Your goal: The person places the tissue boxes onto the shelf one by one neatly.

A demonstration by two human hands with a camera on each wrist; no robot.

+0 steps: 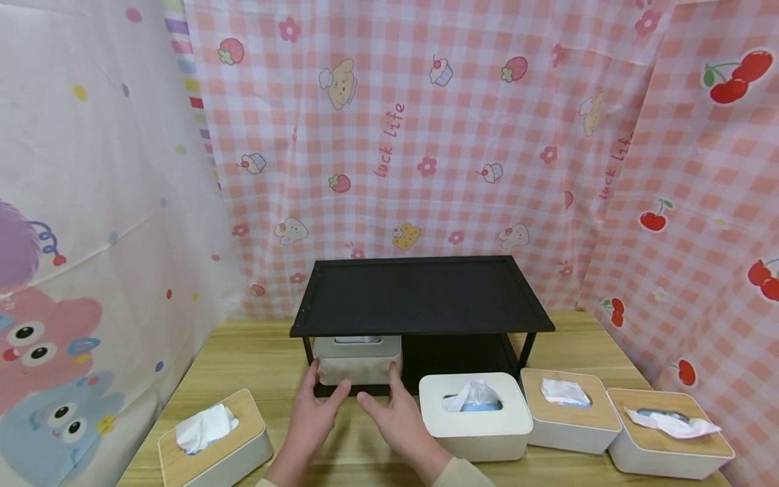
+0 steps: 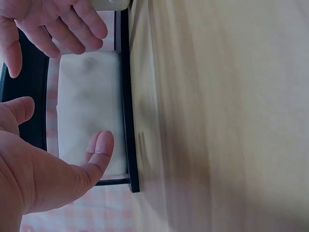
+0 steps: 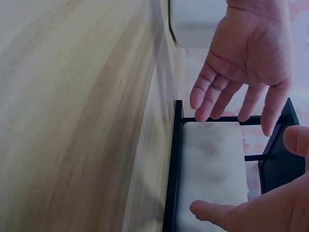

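A pale tissue box (image 1: 359, 370) stands inside the left part of a low black rack (image 1: 420, 297), on its lower shelf. The rack's top board hides the box's back part. My left hand (image 1: 313, 414) is at the box's left front corner, its fingers extended and the thumb spread. Opposite it, my right hand (image 1: 403, 423) is at the right front corner, fingertips close to the side. Both wrist views show the box's pale front (image 2: 89, 106) between the two hands, with fingers spread and not curled round it.
Right of my hands stands a white-topped tissue box (image 1: 475, 423), beside two wood-topped ones (image 1: 569, 423) (image 1: 675, 433). Another wood-topped box (image 1: 213, 439) stands at front left. The wooden table (image 1: 243, 358) has patterned cloth (image 1: 389, 135) behind and at both sides.
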